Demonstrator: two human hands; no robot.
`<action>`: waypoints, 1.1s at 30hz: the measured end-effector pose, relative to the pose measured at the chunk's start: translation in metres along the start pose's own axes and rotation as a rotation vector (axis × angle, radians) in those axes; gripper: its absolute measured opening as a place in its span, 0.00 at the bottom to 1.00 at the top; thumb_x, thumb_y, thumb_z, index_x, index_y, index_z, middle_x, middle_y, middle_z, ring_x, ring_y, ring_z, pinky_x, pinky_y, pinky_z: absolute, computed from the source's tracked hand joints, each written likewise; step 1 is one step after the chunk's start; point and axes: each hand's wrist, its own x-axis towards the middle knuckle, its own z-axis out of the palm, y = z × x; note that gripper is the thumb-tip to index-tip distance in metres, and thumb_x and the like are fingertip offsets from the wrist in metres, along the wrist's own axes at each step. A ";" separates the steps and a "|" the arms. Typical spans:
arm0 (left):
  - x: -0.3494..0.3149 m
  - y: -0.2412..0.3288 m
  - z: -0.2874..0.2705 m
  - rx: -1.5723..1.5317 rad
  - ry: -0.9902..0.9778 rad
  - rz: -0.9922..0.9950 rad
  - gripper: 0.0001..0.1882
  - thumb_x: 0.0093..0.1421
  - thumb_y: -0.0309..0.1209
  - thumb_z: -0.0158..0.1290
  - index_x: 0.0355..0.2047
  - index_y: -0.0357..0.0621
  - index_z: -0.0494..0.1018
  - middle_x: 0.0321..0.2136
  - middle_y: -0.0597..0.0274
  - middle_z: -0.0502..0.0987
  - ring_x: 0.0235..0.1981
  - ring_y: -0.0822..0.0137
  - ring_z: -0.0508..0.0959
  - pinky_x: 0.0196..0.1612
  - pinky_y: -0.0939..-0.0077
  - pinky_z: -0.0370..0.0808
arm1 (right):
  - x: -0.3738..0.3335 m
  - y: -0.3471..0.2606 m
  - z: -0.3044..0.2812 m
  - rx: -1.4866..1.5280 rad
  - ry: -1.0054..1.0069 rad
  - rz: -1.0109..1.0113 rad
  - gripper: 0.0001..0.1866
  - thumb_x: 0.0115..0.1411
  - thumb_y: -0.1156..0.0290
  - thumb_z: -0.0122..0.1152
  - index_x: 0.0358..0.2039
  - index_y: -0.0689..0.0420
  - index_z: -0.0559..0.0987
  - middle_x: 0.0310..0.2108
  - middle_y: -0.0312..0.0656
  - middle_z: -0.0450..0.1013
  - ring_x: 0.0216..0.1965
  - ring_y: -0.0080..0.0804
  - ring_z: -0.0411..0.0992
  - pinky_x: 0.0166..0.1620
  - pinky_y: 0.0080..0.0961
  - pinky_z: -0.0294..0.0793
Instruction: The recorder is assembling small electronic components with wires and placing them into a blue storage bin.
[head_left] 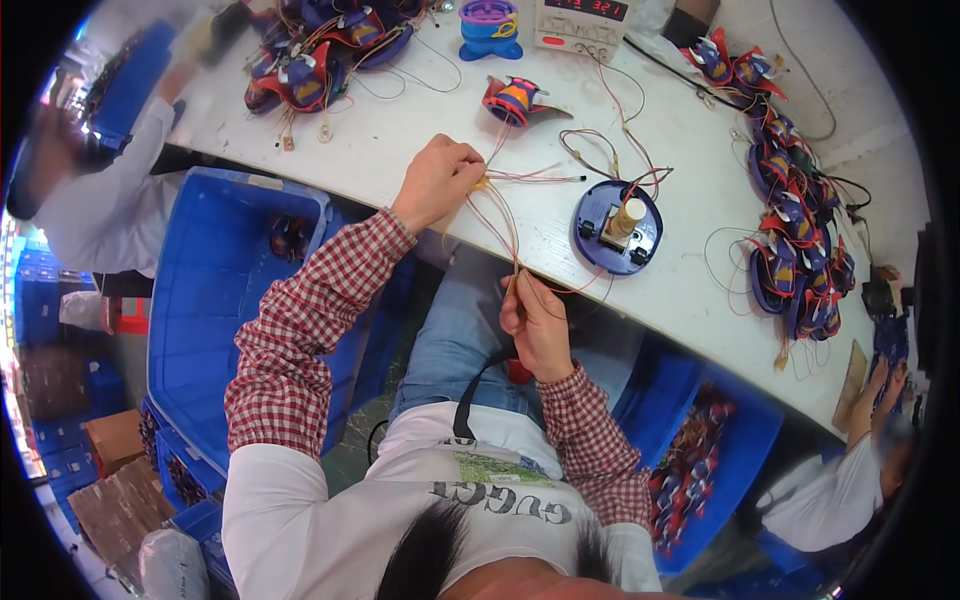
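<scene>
Thin reddish wires [507, 225] stretch between my two hands at the table's near edge. My left hand [437, 182] is closed, pinching the wires over the white table. Lower down, in front of my lap, my right hand [540, 325] pinches their other end between thumb and fingers. The wires run up toward a small red, purple and yellow moulded part [514, 102] lying just beyond my left hand. Several loose wire ends with a dark tip stick out to the right of that hand. A round dark-blue base [594, 249] with a pale upright cylinder [627, 216] sits to the right.
A power supply with a red display [583, 28] and a blue-purple container [490, 32] stand at the back. Piles of similar moulded parts lie at the back left [300, 80] and right [797, 250]. Blue bins [185, 330] flank my legs. Other people work at both sides.
</scene>
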 end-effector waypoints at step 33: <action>0.029 -0.010 0.003 -0.036 0.282 0.093 0.44 0.48 0.38 0.64 0.59 0.30 0.55 0.47 0.42 0.68 0.45 0.55 0.72 0.48 0.69 0.71 | -0.006 0.000 0.007 -0.013 0.044 0.071 0.13 0.67 0.68 0.47 0.41 0.65 0.75 0.23 0.37 0.71 0.18 0.19 0.64 0.23 0.14 0.63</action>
